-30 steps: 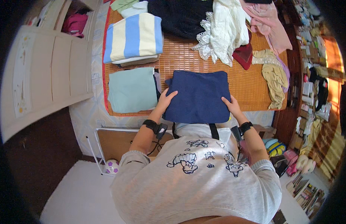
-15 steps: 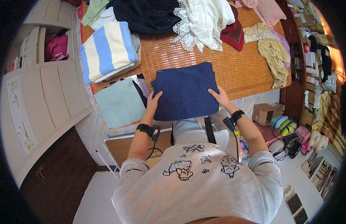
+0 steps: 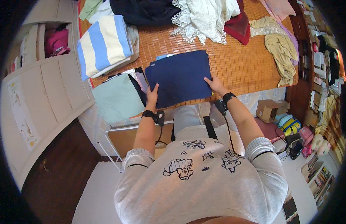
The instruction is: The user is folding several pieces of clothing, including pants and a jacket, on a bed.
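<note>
A navy-blue folded garment (image 3: 180, 79) lies flat between my hands, near the front edge of the bed-like surface. My left hand (image 3: 152, 94) pinches its left edge, thumb on top and the other fingers mostly hidden. On the opposite edge my right hand (image 3: 216, 85) grips the same way. A bit of light blue cloth (image 3: 164, 56) peeks out past its far edge. Just left of my left hand sits a pale green folded cloth (image 3: 118, 98), with black and lilac pieces showing beside it. Behind that, a blue-and-cream striped folded cloth (image 3: 105, 44) tops a stack.
Along the far side of the bamboo mat (image 3: 232, 67) lie loose clothes: a black one (image 3: 145, 13), a white lace one (image 3: 206, 18), a dark red one (image 3: 238, 28) and a tan one (image 3: 279, 46). A cabinet (image 3: 44, 89) stands left; cardboard boxes (image 3: 267, 110) sit at right.
Both hands have carried the navy garment slightly forward and left, and it now looks flatter and smoother. Light blue cloth now shows past its far edge. My view has shifted a little.
</note>
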The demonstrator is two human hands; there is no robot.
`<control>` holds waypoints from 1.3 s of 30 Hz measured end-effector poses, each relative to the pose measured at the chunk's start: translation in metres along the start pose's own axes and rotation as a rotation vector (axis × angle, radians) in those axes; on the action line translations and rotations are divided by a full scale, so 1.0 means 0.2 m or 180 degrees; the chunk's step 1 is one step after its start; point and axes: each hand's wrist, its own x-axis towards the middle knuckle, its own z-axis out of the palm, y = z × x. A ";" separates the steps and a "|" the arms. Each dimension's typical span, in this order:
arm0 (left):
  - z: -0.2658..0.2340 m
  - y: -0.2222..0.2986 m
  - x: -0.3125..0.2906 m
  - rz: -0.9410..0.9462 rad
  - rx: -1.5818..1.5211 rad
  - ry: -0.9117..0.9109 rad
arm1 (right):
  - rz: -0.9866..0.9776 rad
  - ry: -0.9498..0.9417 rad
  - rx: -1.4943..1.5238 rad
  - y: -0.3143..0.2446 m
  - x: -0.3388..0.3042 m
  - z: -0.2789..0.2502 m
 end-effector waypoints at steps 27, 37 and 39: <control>0.11 -0.18 -0.68 0.0203 0.0365 0.1685 | 0.0772 -0.0771 0.0924 0.30 0.46 -0.64; 0.52 -0.34 -1.23 -0.1600 -0.0673 -0.0368 | -0.1020 0.0272 -0.0573 -0.45 1.08 -1.26; 0.58 -0.41 -1.27 -0.1622 -0.0521 -0.0528 | -0.0871 0.0184 -0.0893 -0.59 1.06 -1.29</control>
